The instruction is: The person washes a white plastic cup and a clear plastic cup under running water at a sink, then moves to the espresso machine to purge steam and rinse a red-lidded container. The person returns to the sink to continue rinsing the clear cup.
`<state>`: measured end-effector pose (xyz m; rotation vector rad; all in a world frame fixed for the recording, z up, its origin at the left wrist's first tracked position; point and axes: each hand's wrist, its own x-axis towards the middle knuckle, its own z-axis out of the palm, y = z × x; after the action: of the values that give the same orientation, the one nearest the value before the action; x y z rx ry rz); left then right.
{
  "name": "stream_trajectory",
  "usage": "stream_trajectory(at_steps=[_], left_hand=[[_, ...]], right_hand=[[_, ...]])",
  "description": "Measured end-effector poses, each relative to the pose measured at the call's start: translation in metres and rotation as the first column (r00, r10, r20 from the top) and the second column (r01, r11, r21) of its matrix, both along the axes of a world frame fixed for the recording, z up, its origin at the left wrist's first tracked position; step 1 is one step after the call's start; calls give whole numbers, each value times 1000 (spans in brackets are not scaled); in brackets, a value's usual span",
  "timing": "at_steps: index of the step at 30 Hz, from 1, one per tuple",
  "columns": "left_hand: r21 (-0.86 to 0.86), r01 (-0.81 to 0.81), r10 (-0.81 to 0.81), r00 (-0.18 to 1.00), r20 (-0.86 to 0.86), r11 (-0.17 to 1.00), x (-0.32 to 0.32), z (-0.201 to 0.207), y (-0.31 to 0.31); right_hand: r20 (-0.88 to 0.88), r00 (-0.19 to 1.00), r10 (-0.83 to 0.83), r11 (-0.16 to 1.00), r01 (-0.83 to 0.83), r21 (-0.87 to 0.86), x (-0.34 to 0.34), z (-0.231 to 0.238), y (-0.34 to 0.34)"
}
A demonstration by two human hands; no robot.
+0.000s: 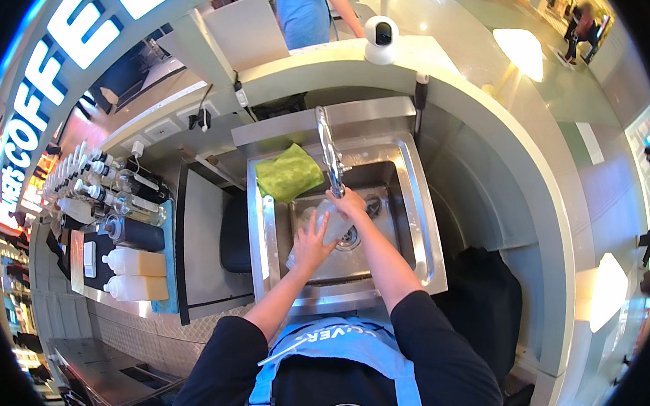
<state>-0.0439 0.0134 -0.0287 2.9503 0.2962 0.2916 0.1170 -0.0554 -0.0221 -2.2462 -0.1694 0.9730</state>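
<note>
Over the steel sink [427,255], my left hand [312,241] is curled against the side of a translucent plastic container [333,220]. My right hand [348,205] is closed at the container's upper end, right beneath the mouth of the chrome faucet [327,147]. Fingers hide much of the container, so its full shape does not show. A wet-looking green cloth [289,173] lies draped over the sink's far left corner. The drain [349,239] shows below my right wrist.
To the left, pump bottles [92,177], a dark-filled squeeze bottle [136,232] and pale squeeze bottles [137,287] stand on a blue mat. A curved counter wall [521,152] rises behind the sink, with a white camera [381,41] on it. Beyond stands a person in a blue apron [304,16].
</note>
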Motion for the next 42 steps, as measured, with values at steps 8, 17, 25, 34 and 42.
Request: stream_trajectory(at_steps=[8, 17, 25, 34, 42], left_hand=[[-351, -225, 155, 964, -217, 909, 10, 13, -1], [-951, -147, 250, 965, -78, 270, 31, -9, 2], [-863, 17, 178, 976, 123, 505, 27, -6, -6], [-886, -37, 233, 969, 81, 461, 31, -7, -3], [-936, -330, 250, 902, -351, -126, 41, -51, 1]], right_hand=[[502, 852, -151, 931, -48, 362, -28, -25, -2], [236, 625, -744, 658, 627, 417, -54, -38, 1], [-266, 762, -590, 611, 637, 471, -25, -31, -21], [-106, 789, -605, 663, 573, 482, -24, -65, -13], [-14, 921, -389, 800, 345, 490, -76, -65, -36]])
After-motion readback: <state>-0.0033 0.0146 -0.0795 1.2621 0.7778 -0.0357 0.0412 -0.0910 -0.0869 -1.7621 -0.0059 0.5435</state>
